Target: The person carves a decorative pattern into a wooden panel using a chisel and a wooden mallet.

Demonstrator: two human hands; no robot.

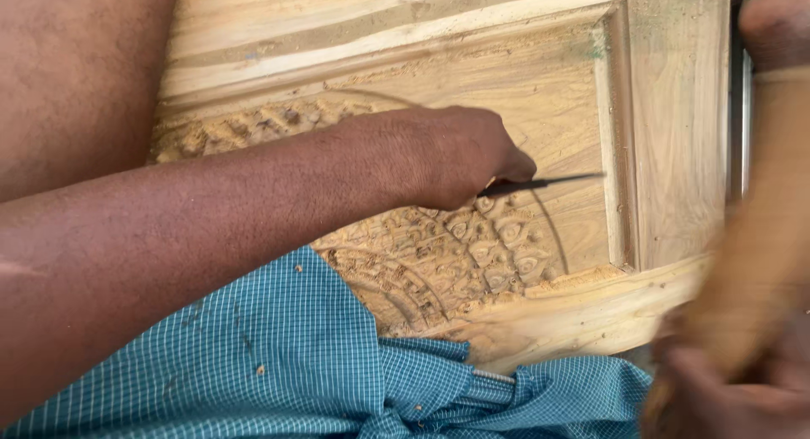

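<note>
While the left hand (460,156) grips a chisel (548,183), its tip rests on the carved wood panel (472,245).
Right hand (726,388), blurred, wraps a wooden mallet (759,262); blue checked cloth (295,363) below.

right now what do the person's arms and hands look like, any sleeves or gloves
Both hands are bare, with no gloves. The left hand follows a bare forearm with no sleeve, watch or band visible. The right hand is blurred at the lower right edge, so details are unclear. Teal checked cloth covers the lap.
</note>
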